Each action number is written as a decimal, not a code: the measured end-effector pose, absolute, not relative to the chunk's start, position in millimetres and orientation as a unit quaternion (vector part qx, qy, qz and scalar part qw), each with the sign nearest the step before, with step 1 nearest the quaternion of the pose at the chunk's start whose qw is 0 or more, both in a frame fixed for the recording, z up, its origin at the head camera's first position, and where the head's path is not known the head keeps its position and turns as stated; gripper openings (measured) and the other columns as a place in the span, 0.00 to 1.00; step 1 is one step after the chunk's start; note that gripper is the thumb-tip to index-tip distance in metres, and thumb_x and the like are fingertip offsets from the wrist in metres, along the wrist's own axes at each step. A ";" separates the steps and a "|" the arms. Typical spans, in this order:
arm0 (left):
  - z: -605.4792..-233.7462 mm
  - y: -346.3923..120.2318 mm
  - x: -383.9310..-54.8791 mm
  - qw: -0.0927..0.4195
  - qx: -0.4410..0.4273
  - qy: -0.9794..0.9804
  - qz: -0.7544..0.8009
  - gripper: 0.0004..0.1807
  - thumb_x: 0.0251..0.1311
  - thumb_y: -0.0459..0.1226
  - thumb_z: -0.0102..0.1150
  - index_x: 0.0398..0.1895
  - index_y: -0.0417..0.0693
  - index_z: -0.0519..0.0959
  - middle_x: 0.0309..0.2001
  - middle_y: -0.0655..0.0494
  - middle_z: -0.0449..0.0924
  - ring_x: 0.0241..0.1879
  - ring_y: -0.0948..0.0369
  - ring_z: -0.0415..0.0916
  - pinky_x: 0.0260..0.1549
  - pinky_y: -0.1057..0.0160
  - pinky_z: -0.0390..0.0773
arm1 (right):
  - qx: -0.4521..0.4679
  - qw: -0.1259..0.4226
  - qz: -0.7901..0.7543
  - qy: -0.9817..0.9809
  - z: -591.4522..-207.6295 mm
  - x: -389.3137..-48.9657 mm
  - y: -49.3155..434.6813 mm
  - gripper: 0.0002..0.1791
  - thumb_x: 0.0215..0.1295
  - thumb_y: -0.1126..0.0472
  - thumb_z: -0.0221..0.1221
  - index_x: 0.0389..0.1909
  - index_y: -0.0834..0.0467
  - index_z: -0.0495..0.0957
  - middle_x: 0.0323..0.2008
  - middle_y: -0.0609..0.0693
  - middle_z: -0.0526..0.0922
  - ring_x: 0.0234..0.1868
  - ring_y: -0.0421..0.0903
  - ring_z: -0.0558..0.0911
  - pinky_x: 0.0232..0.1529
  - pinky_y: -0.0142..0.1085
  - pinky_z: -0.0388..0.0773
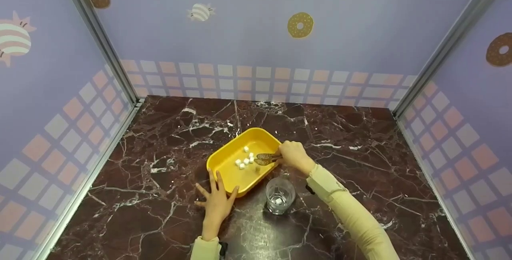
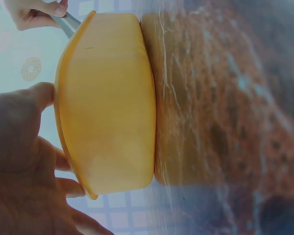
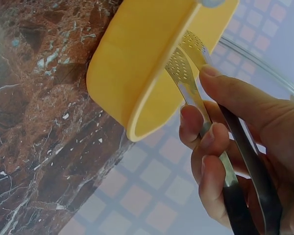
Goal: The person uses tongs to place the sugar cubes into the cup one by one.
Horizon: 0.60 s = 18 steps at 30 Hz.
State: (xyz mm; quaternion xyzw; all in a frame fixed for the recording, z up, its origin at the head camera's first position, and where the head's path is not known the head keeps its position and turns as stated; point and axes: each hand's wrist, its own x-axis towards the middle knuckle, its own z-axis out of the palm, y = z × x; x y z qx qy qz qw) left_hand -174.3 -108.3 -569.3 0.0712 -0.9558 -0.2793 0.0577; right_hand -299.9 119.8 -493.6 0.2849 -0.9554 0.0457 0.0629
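Note:
A yellow tray [image 1: 228, 154] sits on the dark marbled table, with several small white cubes [image 1: 241, 163] on its floor. My left hand [image 1: 218, 202] touches the tray's near left rim with fingers spread; in the left wrist view its fingertips [image 2: 46, 93] meet the rim. My right hand [image 1: 295, 157] grips metal tongs [image 3: 231, 161] with perforated, spoon-like ends. Those ends reach over the right rim into the tray, close to the cubes, and in the right wrist view they stand slightly apart. Whether anything lies between them is hidden.
A clear glass [image 1: 280, 198] stands just in front of the tray, between my arms, with a white cube near its bottom. Patterned panels [image 1: 256, 32] enclose the table [image 1: 160, 196] at the back and both sides.

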 end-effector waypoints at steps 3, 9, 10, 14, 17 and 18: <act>-569.0 -108.4 -174.2 0.057 0.071 -0.956 -0.279 0.44 0.57 0.58 0.47 0.69 0.42 0.48 0.71 0.44 0.35 0.60 0.24 0.29 0.40 0.19 0.44 | 0.271 0.033 0.057 -0.960 -479.6 -292.5 120.3 0.10 0.42 0.55 0.69 0.23 0.58 0.83 0.21 0.57 0.81 0.23 0.58 0.79 0.22 0.51 0.73; -569.1 -108.6 -174.7 0.056 0.070 -0.957 -0.276 0.44 0.57 0.58 0.46 0.69 0.42 0.48 0.71 0.44 0.35 0.60 0.24 0.30 0.40 0.20 0.44 | 0.273 0.035 0.046 -0.960 -468.3 -288.4 128.2 0.07 0.44 0.55 0.67 0.22 0.54 0.83 0.20 0.53 0.80 0.23 0.54 0.78 0.22 0.47 0.72; -569.1 -108.6 -174.8 0.055 0.070 -0.957 -0.277 0.44 0.57 0.58 0.46 0.69 0.42 0.48 0.71 0.44 0.35 0.60 0.24 0.30 0.39 0.19 0.44 | 0.272 0.035 0.047 -0.961 -466.6 -287.8 130.0 0.07 0.44 0.55 0.67 0.22 0.54 0.83 0.20 0.52 0.81 0.23 0.53 0.78 0.23 0.47 0.73; -568.8 -109.0 -174.9 0.055 0.067 -0.956 -0.280 0.44 0.57 0.58 0.46 0.69 0.42 0.48 0.71 0.44 0.34 0.60 0.23 0.30 0.39 0.19 0.44 | 0.274 0.049 0.066 -0.958 -458.5 -285.0 136.9 0.08 0.42 0.54 0.67 0.24 0.53 0.84 0.22 0.52 0.82 0.22 0.53 0.78 0.21 0.47 0.72; -568.6 -109.4 -174.6 0.052 0.067 -0.955 -0.284 0.44 0.57 0.58 0.47 0.69 0.42 0.48 0.71 0.44 0.34 0.60 0.23 0.29 0.39 0.19 0.43 | 0.274 0.058 0.081 -0.957 -451.9 -282.1 142.0 0.10 0.41 0.53 0.67 0.28 0.50 0.85 0.23 0.52 0.84 0.22 0.54 0.79 0.21 0.47 0.72; -568.5 -109.6 -174.5 0.051 0.067 -0.955 -0.286 0.44 0.57 0.58 0.47 0.69 0.42 0.48 0.71 0.44 0.33 0.60 0.23 0.29 0.39 0.19 0.43 | 0.272 0.059 0.085 -0.957 -449.5 -281.1 143.7 0.11 0.41 0.53 0.67 0.29 0.50 0.85 0.24 0.52 0.84 0.23 0.54 0.79 0.22 0.48 0.72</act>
